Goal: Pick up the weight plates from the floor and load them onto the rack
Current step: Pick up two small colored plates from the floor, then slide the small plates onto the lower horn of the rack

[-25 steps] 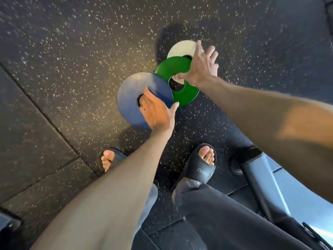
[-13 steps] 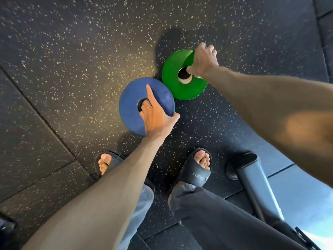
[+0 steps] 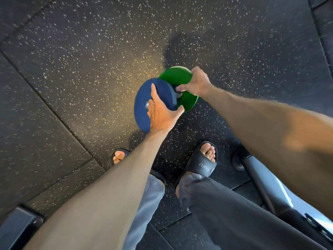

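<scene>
A blue weight plate (image 3: 144, 98) is tilted up off the speckled floor, held by my left hand (image 3: 160, 114) with fingers in its centre hole and the thumb over its right rim. Just behind it to the right is a green weight plate (image 3: 175, 74), gripped by my right hand (image 3: 196, 82) with the thumb at the centre hole and fingers over the far rim. The blue plate overlaps the green one's left side. A thin pale edge shows along the green plate's top; the white plate is otherwise hidden. No rack pegs are in view.
My feet in black slides (image 3: 205, 163) stand just below the plates on the black rubber floor (image 3: 90, 60). A dark metal frame leg with a round foot (image 3: 239, 159) runs to the lower right. Another dark frame piece (image 3: 16, 226) sits at the lower left corner.
Both plates have come up off the floor and moved closer together; the blue one now overlaps the green. The white plate seen a second ago is hidden behind the green plate.
</scene>
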`<state>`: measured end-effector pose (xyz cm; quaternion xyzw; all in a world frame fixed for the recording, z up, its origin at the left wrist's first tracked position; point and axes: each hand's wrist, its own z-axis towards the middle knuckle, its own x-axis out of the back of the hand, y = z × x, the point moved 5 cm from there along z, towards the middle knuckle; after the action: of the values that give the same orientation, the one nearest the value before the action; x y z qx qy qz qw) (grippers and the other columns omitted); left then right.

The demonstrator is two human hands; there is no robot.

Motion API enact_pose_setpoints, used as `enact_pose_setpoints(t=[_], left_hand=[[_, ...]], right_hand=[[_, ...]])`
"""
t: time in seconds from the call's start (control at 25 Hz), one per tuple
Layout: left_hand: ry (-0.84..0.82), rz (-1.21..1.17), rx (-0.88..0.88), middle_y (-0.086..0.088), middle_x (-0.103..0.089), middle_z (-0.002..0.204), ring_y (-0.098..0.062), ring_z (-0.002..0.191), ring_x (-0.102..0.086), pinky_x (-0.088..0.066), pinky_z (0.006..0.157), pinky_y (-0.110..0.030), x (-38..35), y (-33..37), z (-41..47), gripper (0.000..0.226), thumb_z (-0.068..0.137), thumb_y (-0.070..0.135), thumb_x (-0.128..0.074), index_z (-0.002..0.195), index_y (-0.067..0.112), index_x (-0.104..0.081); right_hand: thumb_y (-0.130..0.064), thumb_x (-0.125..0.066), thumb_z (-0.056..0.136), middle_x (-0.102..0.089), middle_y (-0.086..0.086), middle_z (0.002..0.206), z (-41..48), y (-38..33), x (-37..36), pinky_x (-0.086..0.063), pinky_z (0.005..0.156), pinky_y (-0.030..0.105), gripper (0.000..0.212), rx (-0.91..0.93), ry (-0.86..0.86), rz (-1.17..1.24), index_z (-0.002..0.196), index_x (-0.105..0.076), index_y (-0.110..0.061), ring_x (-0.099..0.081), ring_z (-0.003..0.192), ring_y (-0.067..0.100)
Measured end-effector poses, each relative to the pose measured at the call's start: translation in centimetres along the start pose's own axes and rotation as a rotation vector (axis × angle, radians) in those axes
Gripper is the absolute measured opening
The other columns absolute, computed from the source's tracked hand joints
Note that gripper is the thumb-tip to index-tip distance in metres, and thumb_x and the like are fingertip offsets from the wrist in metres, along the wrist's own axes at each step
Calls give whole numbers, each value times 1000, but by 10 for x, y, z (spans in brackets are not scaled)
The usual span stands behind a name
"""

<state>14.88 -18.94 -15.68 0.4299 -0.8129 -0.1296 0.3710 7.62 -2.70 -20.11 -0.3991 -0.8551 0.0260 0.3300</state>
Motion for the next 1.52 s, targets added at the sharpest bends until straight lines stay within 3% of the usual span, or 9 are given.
enact_pose_setpoints(t=[0.2,0.44,0.64,0.8,0.92,1.08,1.28,1.44,1.52], left_hand=[[-187,17,15,-8,-51,138,-31,116,-57,-49,97,-51,35,12,-44,82,77,15,-62,148,33,-25],[-414,215,-84,-4,-52,143,-28,122,-55,-47,103,-43,97,75,-155,72,87,0,-56,151,23,-33],[-561,423,-164,-5,-51,144,-27,126,-52,-42,107,-38,155,130,-264,66,91,6,-54,151,24,-34],[-665,628,-316,-9,-60,132,-23,100,-57,-44,84,-27,187,170,-348,62,87,0,-51,145,20,-43],[-756,772,-414,-10,-55,138,-29,117,-56,-45,90,-33,192,188,-412,64,86,-2,-51,146,17,-42],[-837,964,-560,-11,-62,128,-31,114,-58,-47,94,-34,188,196,-488,61,83,3,-54,142,18,-49],[-1017,1182,-767,-11,-68,114,-31,107,-63,-50,98,-43,166,180,-594,54,74,10,-58,128,18,-59],[-1207,1321,-1014,-12,-70,103,-26,90,-66,-52,80,-26,136,155,-705,35,80,6,-61,115,10,-64],[-1320,1332,-1096,-15,-71,98,-26,85,-68,-54,77,-28,124,138,-756,32,78,8,-59,110,11,-65]], right_hand=[[-28,-73,88,-61,16,121,-92,-7,7,-49,80,37,51,-146,74,126,121,-42,-5,-61,105,32],[-11,-61,89,-67,16,106,-272,-2,45,-42,71,39,33,-285,255,103,110,-36,-10,-65,101,38],[-12,-64,84,-61,16,115,-443,-7,59,-46,86,44,37,-484,335,359,111,-38,-10,-59,111,38],[-15,-62,83,-64,18,112,-558,-14,57,-43,77,40,47,-605,405,590,120,-35,-6,-63,106,40],[-16,-65,84,-64,20,119,-633,-13,52,-46,85,42,70,-714,466,784,140,-26,1,-61,112,39],[-15,-66,88,-56,25,132,-724,-1,37,-44,95,41,85,-777,585,1058,149,-11,6,-54,123,41],[-14,-66,86,-59,25,127,-831,24,-3,-47,89,40,73,-911,775,1311,142,-23,4,-58,116,42],[-16,-64,85,-63,19,121,-915,51,-25,-48,87,39,60,-1107,915,1478,135,-32,-5,-61,112,39],[-19,-64,83,-63,18,123,-949,69,-35,-48,90,38,64,-1210,991,1577,138,-33,-6,-61,114,37]])
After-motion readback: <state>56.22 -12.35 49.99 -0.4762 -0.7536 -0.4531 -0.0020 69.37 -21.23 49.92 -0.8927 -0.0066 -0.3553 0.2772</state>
